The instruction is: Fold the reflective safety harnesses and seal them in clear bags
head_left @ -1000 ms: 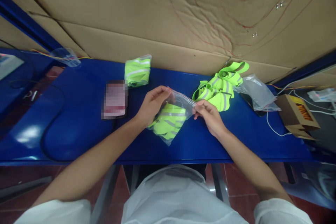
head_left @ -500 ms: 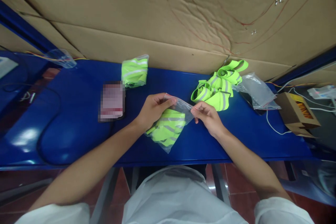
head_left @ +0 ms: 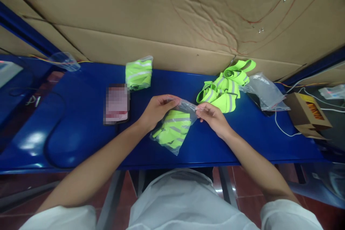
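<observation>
Between my hands hangs a clear zip bag [head_left: 192, 115] with a folded yellow-green reflective strap [head_left: 175, 127] inside it. My left hand [head_left: 159, 109] pinches the left end of the bag's top edge between thumb and fingers. At the right end of that same edge, my right hand [head_left: 211, 115] is closed in a pinch. A red line runs along the bag's mouth. Whether the zip is fully pressed together cannot be made out. Just beyond my right hand lies a loose heap of yellow-green reflective straps [head_left: 229, 93].
On the blue table [head_left: 88, 143], another bagged strap [head_left: 138, 73] lies at the back. Left of it is a blurred-out phone-like item [head_left: 117, 104]. Empty clear bags [head_left: 265, 93] and an open cardboard box [head_left: 307, 115] sit at right. A clear cup [head_left: 64, 61] lies far left.
The right hand has shifted slightly along the bag's top edge. The strap hangs a little further right in the bag. Both hands keep their pinch; the view has tilted slightly.
</observation>
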Demonstrator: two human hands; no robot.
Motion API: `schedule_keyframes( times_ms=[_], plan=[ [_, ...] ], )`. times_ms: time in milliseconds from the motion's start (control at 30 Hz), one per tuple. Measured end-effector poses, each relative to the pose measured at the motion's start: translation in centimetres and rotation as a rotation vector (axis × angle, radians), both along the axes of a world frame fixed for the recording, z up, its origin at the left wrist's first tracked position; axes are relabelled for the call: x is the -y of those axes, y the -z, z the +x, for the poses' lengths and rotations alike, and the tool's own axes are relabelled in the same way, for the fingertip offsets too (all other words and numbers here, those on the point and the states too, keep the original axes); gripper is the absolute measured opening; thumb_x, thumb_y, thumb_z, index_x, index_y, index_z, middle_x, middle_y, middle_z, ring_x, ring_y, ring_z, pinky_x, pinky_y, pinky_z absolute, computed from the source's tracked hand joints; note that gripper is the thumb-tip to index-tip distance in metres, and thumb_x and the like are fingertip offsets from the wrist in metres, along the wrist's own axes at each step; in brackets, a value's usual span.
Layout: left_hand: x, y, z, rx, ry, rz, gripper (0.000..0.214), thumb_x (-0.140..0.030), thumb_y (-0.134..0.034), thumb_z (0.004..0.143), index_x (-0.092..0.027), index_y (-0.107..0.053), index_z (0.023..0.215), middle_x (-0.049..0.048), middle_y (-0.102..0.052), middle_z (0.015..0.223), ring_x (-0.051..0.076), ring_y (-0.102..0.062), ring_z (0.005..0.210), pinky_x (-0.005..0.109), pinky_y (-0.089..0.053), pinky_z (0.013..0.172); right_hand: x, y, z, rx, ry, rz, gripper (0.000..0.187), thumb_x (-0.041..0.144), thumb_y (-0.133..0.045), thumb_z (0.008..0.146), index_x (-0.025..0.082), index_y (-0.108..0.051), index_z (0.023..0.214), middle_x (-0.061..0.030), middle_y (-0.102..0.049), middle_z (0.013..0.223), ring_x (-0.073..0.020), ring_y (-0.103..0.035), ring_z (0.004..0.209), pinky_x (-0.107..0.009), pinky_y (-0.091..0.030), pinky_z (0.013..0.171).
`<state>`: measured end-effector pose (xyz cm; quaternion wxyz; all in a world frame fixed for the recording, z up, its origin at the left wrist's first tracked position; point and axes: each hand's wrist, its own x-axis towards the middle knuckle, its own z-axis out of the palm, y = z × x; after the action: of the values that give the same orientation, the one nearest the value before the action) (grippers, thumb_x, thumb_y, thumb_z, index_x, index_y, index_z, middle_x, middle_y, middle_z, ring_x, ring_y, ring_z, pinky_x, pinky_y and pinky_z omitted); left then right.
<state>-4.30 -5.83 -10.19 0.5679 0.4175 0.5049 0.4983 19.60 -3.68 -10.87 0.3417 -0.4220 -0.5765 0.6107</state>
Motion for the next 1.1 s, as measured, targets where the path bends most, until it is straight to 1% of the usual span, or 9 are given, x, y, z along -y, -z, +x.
schedule_keyframes(
  times_ms=[233,400,567,667,733,800,867,1000,1100],
  plan=[
    [0.0,0.0,0.0,-0.002,-0.02,0.02,0.038,-0.048,-0.092,0.07,-0.018,-0.085,0.093,0.0048,-0.078,0.085,0.016,-0.066,0.079,0.025,-0.05,0.076,-0.1,0.3,-0.1,0.016,0.02,0.002,0.042,0.058,-0.083,0.078,0.02,-0.068,0.092,0.0,-0.065,0.075,-0.0136,-0.061,0.07,-0.026,-0.049,0.059],
    [-0.1,-0.2,-0.2,0.01,-0.01,0.032,0.036,-0.047,-0.092,0.072,-0.018,-0.085,0.093,0.0046,-0.078,0.086,0.015,-0.065,0.079,0.025,-0.05,0.078,0.0,-0.2,-0.1,0.002,0.012,0.014,0.041,0.058,-0.082,0.08,0.02,-0.07,0.092,0.0001,-0.066,0.075,-0.0129,-0.061,0.069,-0.025,-0.05,0.059],
    [-0.2,-0.4,-0.6,0.028,0.0,0.054,0.032,-0.043,-0.092,0.072,-0.019,-0.084,0.091,0.0032,-0.077,0.084,0.014,-0.065,0.08,0.024,-0.05,0.08,-0.3,-0.2,0.1,0.025,0.027,0.054,0.042,0.059,-0.082,0.081,0.021,-0.071,0.094,-0.0003,-0.067,0.075,-0.0139,-0.062,0.069,-0.026,-0.05,0.058],
    [0.0,-0.6,-0.2,0.077,0.009,-0.008,0.032,-0.041,-0.094,0.071,-0.019,-0.083,0.092,0.0025,-0.077,0.086,0.014,-0.066,0.08,0.023,-0.051,0.079,-0.2,0.0,0.0,0.034,0.034,0.105,0.041,0.059,-0.08,0.083,0.021,-0.07,0.092,0.0006,-0.064,0.072,-0.0129,-0.059,0.066,-0.026,-0.047,0.058],
    [0.2,-0.6,0.3,0.135,0.009,-0.094,0.036,-0.039,-0.096,0.067,-0.019,-0.081,0.092,0.0014,-0.076,0.084,0.014,-0.066,0.077,0.024,-0.051,0.075,0.0,0.0,-0.1,0.027,0.046,0.166,0.039,0.058,-0.079,0.085,0.021,-0.07,0.091,0.0008,-0.063,0.073,-0.0119,-0.056,0.065,-0.026,-0.045,0.059],
    [0.4,-0.5,0.7,0.189,0.044,-0.192,0.041,-0.041,-0.097,0.065,-0.018,-0.08,0.093,0.002,-0.076,0.083,0.015,-0.066,0.074,0.025,-0.051,0.071,0.3,0.0,-0.2,0.028,0.062,0.219,0.037,0.056,-0.078,0.087,0.02,-0.069,0.09,0.0003,-0.064,0.076,-0.0115,-0.055,0.067,-0.027,-0.045,0.062],
    [0.6,-0.3,1.0,0.196,0.088,-0.231,0.043,-0.044,-0.096,0.066,-0.016,-0.08,0.094,0.0039,-0.075,0.083,0.016,-0.066,0.073,0.026,-0.051,0.07,0.5,0.1,-0.4,0.036,0.068,0.241,0.036,0.055,-0.077,0.089,0.02,-0.069,0.09,0.0,-0.063,0.078,-0.0115,-0.055,0.067,-0.027,-0.044,0.063],
    [0.9,0.0,1.0,0.099,0.079,-0.116,0.039,-0.044,-0.095,0.068,-0.015,-0.079,0.089,0.0032,-0.074,0.082,0.014,-0.064,0.074,0.025,-0.049,0.07,0.3,0.1,-0.4,0.051,0.016,0.18,0.04,0.058,-0.079,0.085,0.019,-0.07,0.092,0.0014,-0.06,0.072,-0.0113,-0.051,0.062,-0.027,-0.039,0.057],
    [1.0,0.0,0.9,0.01,0.101,-0.04,0.036,-0.046,-0.091,0.073,-0.016,-0.079,0.088,0.0031,-0.072,0.083,0.015,-0.062,0.075,0.025,-0.047,0.069,0.2,0.3,-0.4,0.067,-0.006,0.175,0.041,0.06,-0.079,0.084,0.021,-0.072,0.091,0.0005,-0.064,0.072,-0.0125,-0.051,0.062,-0.027,-0.039,0.057]
  ],
)
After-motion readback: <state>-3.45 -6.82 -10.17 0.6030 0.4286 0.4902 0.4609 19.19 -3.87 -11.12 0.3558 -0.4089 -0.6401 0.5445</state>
